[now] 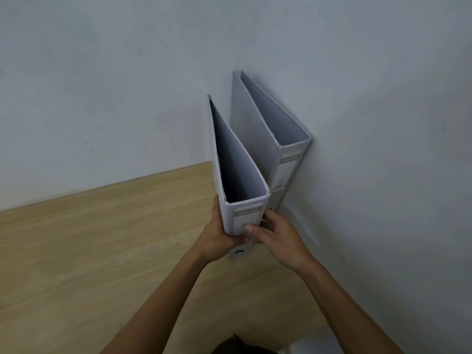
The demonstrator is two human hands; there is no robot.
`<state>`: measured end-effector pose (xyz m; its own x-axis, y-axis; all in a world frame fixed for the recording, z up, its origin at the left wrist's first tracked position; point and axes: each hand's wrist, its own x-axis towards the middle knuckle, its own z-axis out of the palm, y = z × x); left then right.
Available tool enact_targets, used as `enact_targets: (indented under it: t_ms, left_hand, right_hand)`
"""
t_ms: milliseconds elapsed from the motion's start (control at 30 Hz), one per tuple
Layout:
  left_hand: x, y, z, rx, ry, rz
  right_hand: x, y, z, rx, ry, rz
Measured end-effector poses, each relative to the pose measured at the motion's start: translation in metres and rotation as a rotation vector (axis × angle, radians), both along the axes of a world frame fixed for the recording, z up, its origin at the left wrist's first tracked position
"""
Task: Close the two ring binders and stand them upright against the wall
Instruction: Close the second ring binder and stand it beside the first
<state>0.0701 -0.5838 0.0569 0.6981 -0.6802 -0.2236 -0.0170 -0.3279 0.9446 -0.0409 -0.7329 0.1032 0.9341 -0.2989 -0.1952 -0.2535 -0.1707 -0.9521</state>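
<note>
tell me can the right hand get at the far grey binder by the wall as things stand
Probably yes: the right hand sits beside the near grey ring binder, and the far grey ring binder stands just beyond with its spine uncovered, though both hands are holding the near one.

Looks like an office corner or a home study to me, hard to say which. There's a light wood-grain desk pushed right up against a plain pale wall with a few scuff marks, and two grey lever-arch ring binders standing on the desk's far right end, tucked into the wall corner.
</note>
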Motion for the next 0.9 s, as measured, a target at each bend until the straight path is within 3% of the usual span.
enact_targets:
  t_ms: [300, 667, 900]
  left_hand:
    - [0.017, -0.032, -0.005, 0.04, 0.001, 0.06]
    - [0.046, -0.058, -0.003, 0.05, 0.017, 0.069]
    - [0.061, -0.07, -0.001, 0.044, 0.034, 0.077]
  right_hand:
    - [0.008, -0.027, -0.013, 0.04, -0.032, -0.247]
    - [0.038, -0.048, -0.016, 0.072, -0.036, -0.331]
    - [0.056, -0.056, -0.012, -0.059, -0.073, -0.385]
